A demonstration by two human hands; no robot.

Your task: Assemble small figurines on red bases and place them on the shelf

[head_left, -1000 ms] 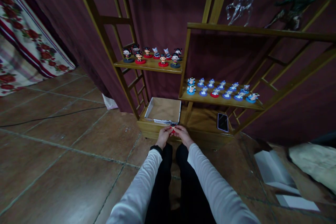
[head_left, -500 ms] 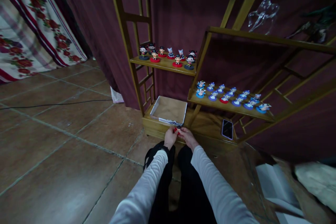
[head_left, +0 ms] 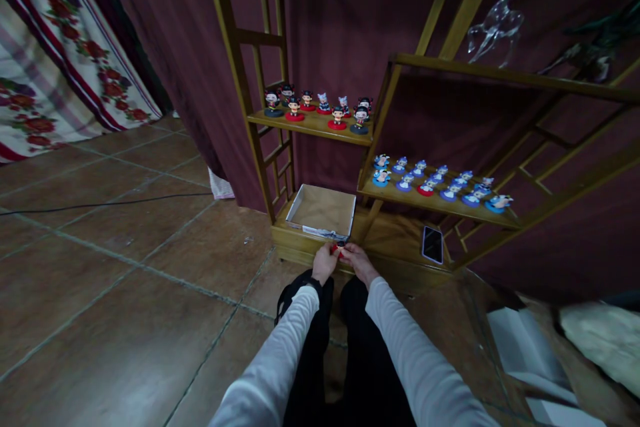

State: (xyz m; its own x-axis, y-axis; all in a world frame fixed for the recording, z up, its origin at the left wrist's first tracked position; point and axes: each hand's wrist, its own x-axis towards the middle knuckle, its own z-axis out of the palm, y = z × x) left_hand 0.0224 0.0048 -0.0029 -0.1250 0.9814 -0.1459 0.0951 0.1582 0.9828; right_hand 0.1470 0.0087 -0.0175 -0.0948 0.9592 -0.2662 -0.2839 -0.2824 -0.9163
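Between my hands, just in front of the shelf's low base, is a small figurine (head_left: 341,246) with a dark head and a red base. My left hand (head_left: 325,261) closes on it from the left and my right hand (head_left: 359,260) from the right, fingers pinched around it. Right behind them an open cardboard box (head_left: 327,208) rests on the bottom shelf. Dark-haired figurines (head_left: 338,117) on red or dark bases stand on the upper left shelf (head_left: 315,125). Blue and purple figurines (head_left: 450,191) line the right shelf in two rows.
A phone (head_left: 433,244) lies on the bottom shelf at the right. Above stands a clear glass deer (head_left: 497,23). White boxes (head_left: 530,350) and a pale bundle (head_left: 600,337) are on the floor at the right. A black cable (head_left: 105,203) crosses the tiles at the left.
My hands keep hold of the figurine in nearly the same place. The view has shifted very slightly; the shelves and other figurines stand as before.
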